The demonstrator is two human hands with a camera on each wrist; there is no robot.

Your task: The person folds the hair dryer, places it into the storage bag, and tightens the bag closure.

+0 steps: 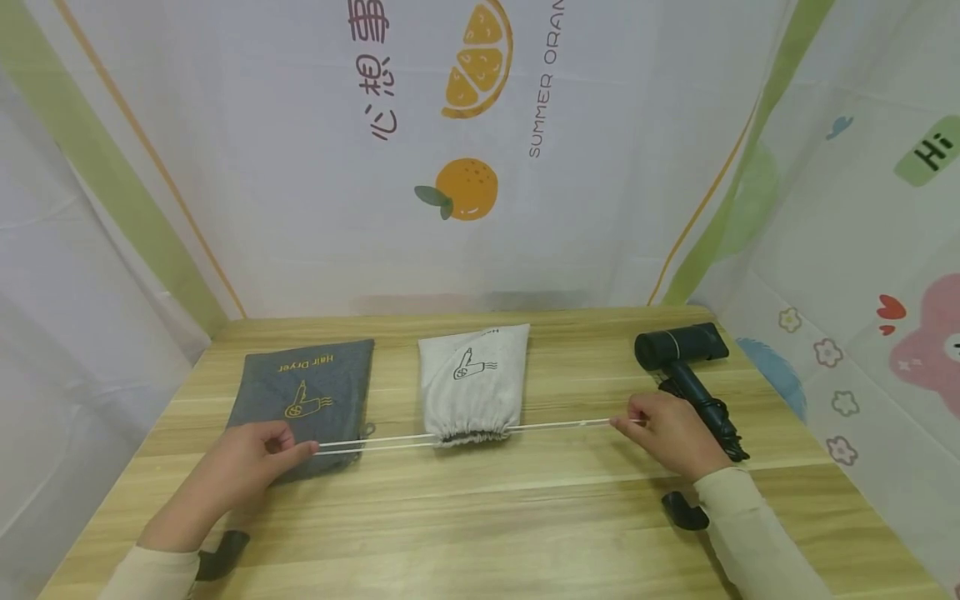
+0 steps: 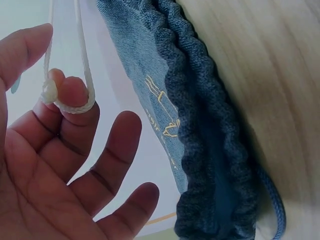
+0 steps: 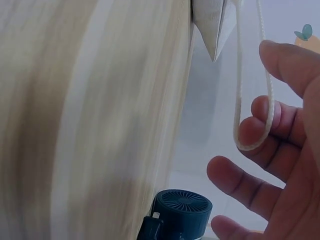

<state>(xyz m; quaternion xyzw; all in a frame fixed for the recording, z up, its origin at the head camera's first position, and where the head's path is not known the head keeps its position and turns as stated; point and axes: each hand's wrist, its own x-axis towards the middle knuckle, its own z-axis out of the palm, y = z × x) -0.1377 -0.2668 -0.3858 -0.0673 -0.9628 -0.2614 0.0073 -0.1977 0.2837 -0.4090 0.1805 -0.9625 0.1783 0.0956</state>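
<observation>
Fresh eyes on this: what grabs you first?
The white cord, stretched straight out both sides of the light bag's gathered mouth, mid-table, its end loops hooked on the fingers of the left hand and right hand. Then the dark gray pouch lettered "Hair Dryer", lying by the left hand, and the black hair dryer just beyond the right hand.

Plain, pale cream fabric left sleeve [image 1: 153, 575], ending at the wrist; matching pale cream right sleeve [image 1: 757, 533]; a curved black piece [image 1: 222, 557] juts beside the left one; a rounded black piece [image 1: 685, 511] beside the right.
</observation>
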